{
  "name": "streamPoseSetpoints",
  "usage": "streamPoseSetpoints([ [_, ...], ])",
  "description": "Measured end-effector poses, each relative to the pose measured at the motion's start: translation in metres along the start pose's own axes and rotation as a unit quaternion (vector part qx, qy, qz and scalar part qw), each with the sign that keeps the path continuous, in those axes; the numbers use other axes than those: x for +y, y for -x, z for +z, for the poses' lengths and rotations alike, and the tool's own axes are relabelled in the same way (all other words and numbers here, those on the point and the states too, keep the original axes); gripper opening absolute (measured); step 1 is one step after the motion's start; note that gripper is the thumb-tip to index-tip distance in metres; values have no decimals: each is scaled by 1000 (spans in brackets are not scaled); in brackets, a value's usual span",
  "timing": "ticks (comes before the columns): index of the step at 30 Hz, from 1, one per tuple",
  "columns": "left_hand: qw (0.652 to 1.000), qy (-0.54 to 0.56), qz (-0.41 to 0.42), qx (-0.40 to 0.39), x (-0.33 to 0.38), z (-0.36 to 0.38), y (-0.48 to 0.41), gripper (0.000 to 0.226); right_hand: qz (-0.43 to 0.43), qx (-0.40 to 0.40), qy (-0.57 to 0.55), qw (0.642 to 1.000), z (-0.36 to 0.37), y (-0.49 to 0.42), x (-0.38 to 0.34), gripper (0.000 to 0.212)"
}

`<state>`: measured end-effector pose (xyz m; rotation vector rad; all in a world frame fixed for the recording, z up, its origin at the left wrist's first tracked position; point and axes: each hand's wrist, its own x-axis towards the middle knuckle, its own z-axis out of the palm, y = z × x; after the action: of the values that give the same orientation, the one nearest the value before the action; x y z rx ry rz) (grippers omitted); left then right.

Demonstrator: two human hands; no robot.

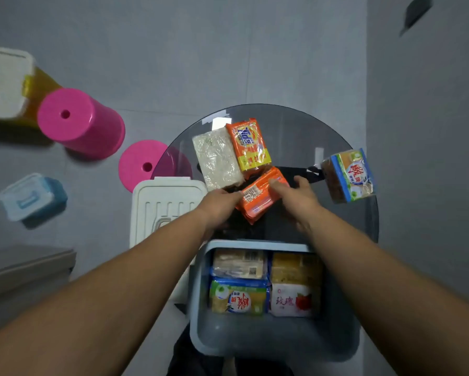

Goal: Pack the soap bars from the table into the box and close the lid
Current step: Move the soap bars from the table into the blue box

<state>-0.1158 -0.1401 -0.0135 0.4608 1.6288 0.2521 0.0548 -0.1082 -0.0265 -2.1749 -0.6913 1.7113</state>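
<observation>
Both hands meet on one orange soap bar, which lies tilted near the middle of the round glass desk. The left hand grips its near-left end, with the fingers curled against the barcode side. The right hand takes the far-right end, its fingers bent over the top edge of the wrapper. Whether the bar is lifted off the glass or resting on it cannot be told.

Just beyond the held bar lie two more, side by side and touching: a Tide soap bar in orange and yellow, and a white soap bar to its left. A blue and yellow soap bar sits apart at the desk's right edge. Nothing lies between the hands and the box.

The grey-blue box stands open at the near edge of the desk, between the forearms. Four wrapped bars fill its far half in two rows: a pale bar, a yellow bar, a green and blue bar and a white and red bar. Its near half shows bare floor. The white lid lies off to the left of the desk.

On the floor stand two pink stools, a small blue container and a yellow container with a white top.
</observation>
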Motion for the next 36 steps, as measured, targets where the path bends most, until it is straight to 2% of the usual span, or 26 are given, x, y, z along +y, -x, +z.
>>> streamPoseSetpoints([
  [5, 993, 70, -84, -38, -10, 7, -15, 31, -107, -40, 122, 986, -2, -17, 6, 43],
  [9, 984, 124, -108, -65, -10, 9, -26, 39, -120, -53, 143, 981, -3, -23, 5, 36],
  [12, 986, 122, -96, -66, -10, 12, -28, 36, -125, -48, 164, 977, -5, -26, 4, 35],
  [19, 995, 55, -44, -72, -7, 12, -21, 10, -128, -45, 176, 975, -14, -22, 2, 41],
  [25, 998, 11, 22, -58, 5, 11, -5, 10, -151, -38, 162, 974, -26, -1, -2, 38],
  [29, 994, 3, 103, -30, 20, 13, 18, 32, -197, 2, 128, 972, -37, 32, -11, 31],
  [31, 990, -4, 142, -17, 28, 14, 39, 36, -216, 33, 91, 972, -42, 53, -15, 28],
  [36, 978, 14, 206, -19, 30, 8, 109, 23, -212, 53, -25, 976, -57, 113, -8, 33],
])
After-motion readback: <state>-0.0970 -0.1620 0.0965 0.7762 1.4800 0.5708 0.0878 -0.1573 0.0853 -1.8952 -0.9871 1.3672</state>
